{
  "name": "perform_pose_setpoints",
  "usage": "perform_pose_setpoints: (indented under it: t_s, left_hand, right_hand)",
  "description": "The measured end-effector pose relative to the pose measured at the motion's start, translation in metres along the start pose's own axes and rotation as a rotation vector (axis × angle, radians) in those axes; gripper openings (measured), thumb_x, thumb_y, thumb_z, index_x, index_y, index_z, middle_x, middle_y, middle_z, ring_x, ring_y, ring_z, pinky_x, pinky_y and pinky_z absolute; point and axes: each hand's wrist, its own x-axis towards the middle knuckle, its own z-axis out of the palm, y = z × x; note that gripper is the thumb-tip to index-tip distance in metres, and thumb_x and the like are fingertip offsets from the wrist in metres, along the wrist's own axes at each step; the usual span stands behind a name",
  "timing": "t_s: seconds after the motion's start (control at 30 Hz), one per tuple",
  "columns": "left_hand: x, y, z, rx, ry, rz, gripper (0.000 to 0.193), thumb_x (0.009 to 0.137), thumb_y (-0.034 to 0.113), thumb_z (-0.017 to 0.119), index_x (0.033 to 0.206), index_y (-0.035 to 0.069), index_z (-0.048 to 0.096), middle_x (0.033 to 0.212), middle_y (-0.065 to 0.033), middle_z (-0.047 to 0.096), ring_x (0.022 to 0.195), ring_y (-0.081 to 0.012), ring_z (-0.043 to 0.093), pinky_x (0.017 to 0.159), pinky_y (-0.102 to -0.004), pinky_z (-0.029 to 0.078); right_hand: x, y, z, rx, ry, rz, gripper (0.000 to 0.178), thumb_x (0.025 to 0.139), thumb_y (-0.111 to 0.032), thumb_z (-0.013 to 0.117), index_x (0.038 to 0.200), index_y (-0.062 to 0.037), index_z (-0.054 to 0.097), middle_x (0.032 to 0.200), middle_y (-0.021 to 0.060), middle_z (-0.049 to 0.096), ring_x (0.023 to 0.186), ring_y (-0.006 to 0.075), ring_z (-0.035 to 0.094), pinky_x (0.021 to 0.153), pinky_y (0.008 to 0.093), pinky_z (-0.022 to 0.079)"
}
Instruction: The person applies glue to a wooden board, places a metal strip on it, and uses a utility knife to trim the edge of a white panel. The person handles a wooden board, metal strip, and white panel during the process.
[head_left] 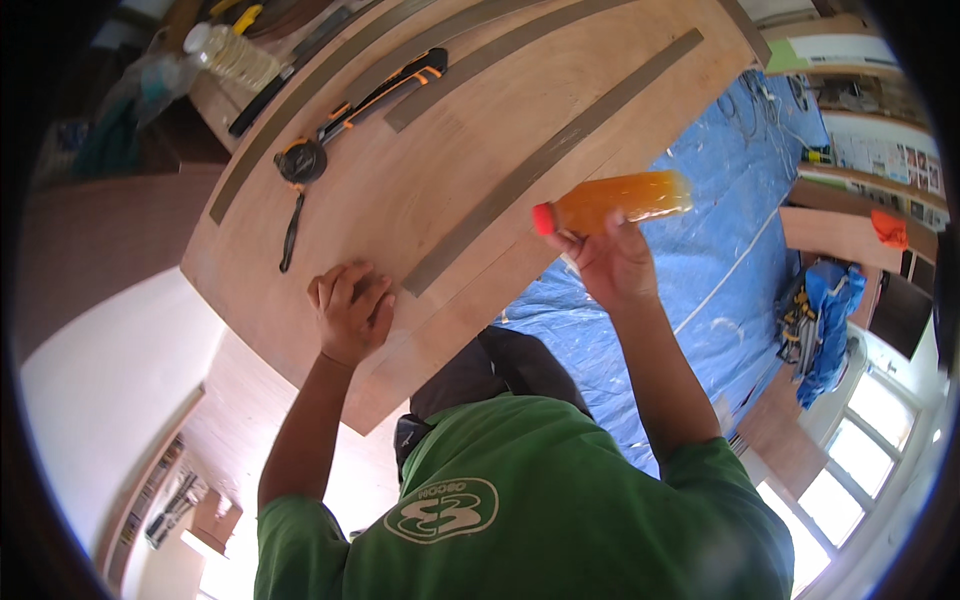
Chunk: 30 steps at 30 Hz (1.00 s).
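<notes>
My right hand [615, 262] grips a clear bottle [622, 200] of amber liquid, tilted nearly level, its red cap pointing left. It is held up over the right edge of a large wooden panel [390, 220]. On that panel rests my left hand [350, 308], fingers bent and apart, with nothing in it. The lower end of a long grey-brown strip [555, 160] lies just right of its fingertips. Farther up the panel are a black tape measure [300, 161] with a dark strap [291, 235] and a black-and-orange utility knife [385, 93].
More grey-brown strips [470, 72] lie across the far part of the panel. A clear bottle with a white cap [232, 55] lies at the far left. Blue sheeting [715, 250] covers the floor at right, with cables [755, 110] on it. Shelves [870, 180] stand along the right side.
</notes>
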Motion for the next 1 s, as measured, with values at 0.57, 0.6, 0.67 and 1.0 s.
perform_pose_setpoints:
  t_s: [0.57, 0.6, 0.67, 1.0]
  left_hand:
    - [-0.002, -0.001, 0.002, -0.046, -0.006, -0.050, 0.024, 0.084, 0.026, 0.078, 0.107, 0.018, 0.075, 0.124, -0.0028, 0.063, 0.122, -0.0282, 0.056, 0.107, -0.0497, 0.038]
    - [-0.004, -0.001, 0.001, -0.051, -0.003, -0.049, 0.024, 0.085, 0.026, 0.078, 0.108, 0.018, 0.075, 0.124, -0.0027, 0.063, 0.122, -0.0281, 0.056, 0.108, -0.0498, 0.038]
    - [-0.008, -0.003, 0.001, -0.066, -0.002, -0.024, 0.024, 0.085, 0.026, 0.077, 0.108, 0.019, 0.076, 0.125, -0.0026, 0.062, 0.122, -0.0275, 0.056, 0.107, -0.0500, 0.039]
    - [-0.013, -0.004, 0.001, -0.086, 0.031, 0.143, 0.025, 0.085, 0.025, 0.074, 0.109, 0.021, 0.079, 0.131, -0.0054, 0.063, 0.125, -0.0299, 0.055, 0.109, -0.0520, 0.037]
  right_hand:
    - [0.048, -0.002, 0.010, -0.636, 0.114, -0.432, 0.038, 0.088, -0.010, 0.086, 0.120, -0.0020, 0.068, 0.112, 0.0080, 0.073, 0.104, 0.0180, 0.071, 0.092, 0.0350, 0.059]
    - [0.051, 0.003, 0.012, -0.689, 0.105, -0.454, 0.035, 0.087, -0.009, 0.086, 0.118, -0.0014, 0.070, 0.110, 0.0077, 0.074, 0.103, 0.0172, 0.071, 0.091, 0.0335, 0.058]
    - [0.055, 0.013, 0.016, -0.797, 0.086, -0.500, 0.031, 0.086, -0.008, 0.087, 0.112, -0.0004, 0.073, 0.105, 0.0069, 0.075, 0.099, 0.0155, 0.071, 0.089, 0.0303, 0.057]
    - [0.044, 0.045, 0.035, -1.112, 0.119, -0.511, 0.026, 0.084, -0.007, 0.089, 0.105, -0.0001, 0.075, 0.097, 0.0032, 0.076, 0.088, 0.0101, 0.069, 0.081, 0.0250, 0.053]
